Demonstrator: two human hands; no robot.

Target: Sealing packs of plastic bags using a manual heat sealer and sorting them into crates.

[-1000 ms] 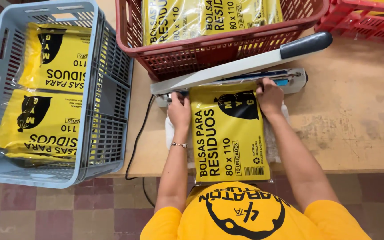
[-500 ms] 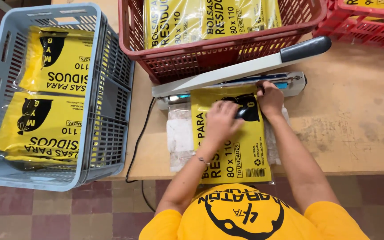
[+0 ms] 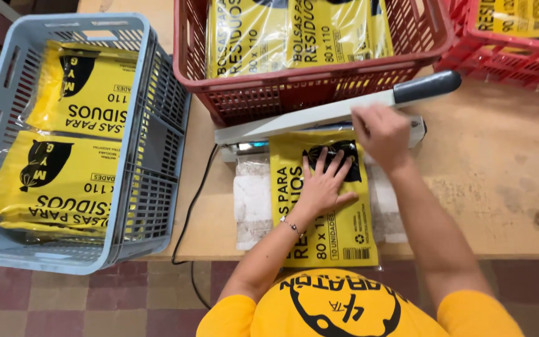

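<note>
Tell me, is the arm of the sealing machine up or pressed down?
Up. The sealer arm slants above its base, with a gap over the yellow packet's top edge; the right hand rests on it.

A flat yellow package with black print lies near the middle, two like it fill the left grey crate, and more lie far in the red crates.

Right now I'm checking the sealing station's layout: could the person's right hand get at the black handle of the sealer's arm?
Probably yes. The right hand already rests on the raised sealer arm, and the black handle lies just beyond it along the same bar, with nothing between them. The left hand lies flat on the yellow packet.
</note>
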